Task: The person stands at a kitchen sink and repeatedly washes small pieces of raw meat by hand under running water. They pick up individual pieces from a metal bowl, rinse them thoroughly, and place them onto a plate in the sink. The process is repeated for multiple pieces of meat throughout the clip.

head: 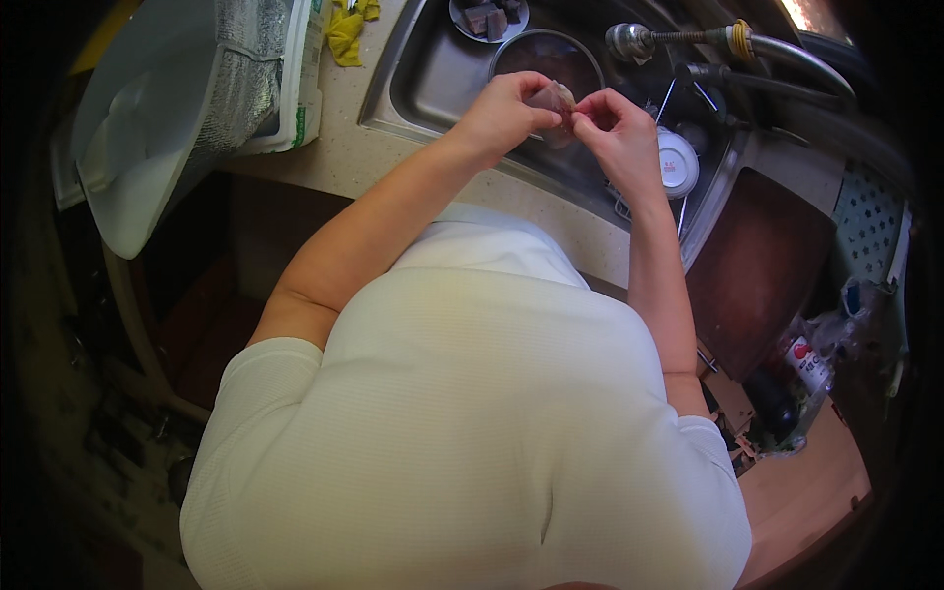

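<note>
Over the near edge of a glass-like round bowl in the sink, my left hand pinches a small, soft, pinkish piece of food that looks like raw meat. The fingertips of my right hand grip the same piece from the other side. Dark reddish contents show inside the bowl. Behind it, a white plate carries several dark brownish-grey blocks. My fingers partly cover the piece, so its exact kind is unclear.
A steel sink surrounds the bowl, with a flexible-hose faucet reaching in from the right. An upturned white dish rests in a wire rack. A dark cutting board lies rightward. A foil-lined foam box and yellow cloth are left.
</note>
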Motion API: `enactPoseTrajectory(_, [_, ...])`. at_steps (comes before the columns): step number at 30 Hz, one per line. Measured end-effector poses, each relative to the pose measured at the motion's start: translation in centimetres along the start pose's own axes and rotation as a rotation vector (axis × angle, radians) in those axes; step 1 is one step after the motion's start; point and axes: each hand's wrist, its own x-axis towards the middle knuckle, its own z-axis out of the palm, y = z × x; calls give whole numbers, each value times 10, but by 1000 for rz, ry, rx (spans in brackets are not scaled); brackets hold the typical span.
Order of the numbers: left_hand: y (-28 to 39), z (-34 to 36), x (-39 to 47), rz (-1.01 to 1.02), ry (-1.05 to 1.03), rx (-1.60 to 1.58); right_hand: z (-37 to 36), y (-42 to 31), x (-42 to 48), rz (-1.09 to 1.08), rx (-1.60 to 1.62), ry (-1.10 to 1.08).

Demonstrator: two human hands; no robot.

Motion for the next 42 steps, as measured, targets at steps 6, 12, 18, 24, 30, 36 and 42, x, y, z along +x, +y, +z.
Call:
enactPoseTrajectory(6, [-1, 2, -1, 43, -5, 159, -3, 0, 6, 19, -98, -127])
enactPoseTrajectory(12, [0, 3, -4, 40, -7, 128, -3, -11, 1, 3, -167, -141])
enactPoseTrajectory(18, [5, 12, -11, -26, 11, -85, -6, -15, -10, -88, -185, -52])
enactPoseTrajectory(24, [12, 20, -25, -70, 26, -272, -14, -21, -24, -55, -59, -25])
enactPoseTrajectory(30, [18, 22, -37, -14, -5, -435, -17, -9, -31, -28, 262, -26])
enactPoseTrajectory(36, [21, 18, -51, 7, -10, -491, -17, -15, -42, -2, 590, -80])
enactPoseTrajectory(42, [18, 18, -58, 54, 20, -527, -15, -17, -50, -12, 850, -89])
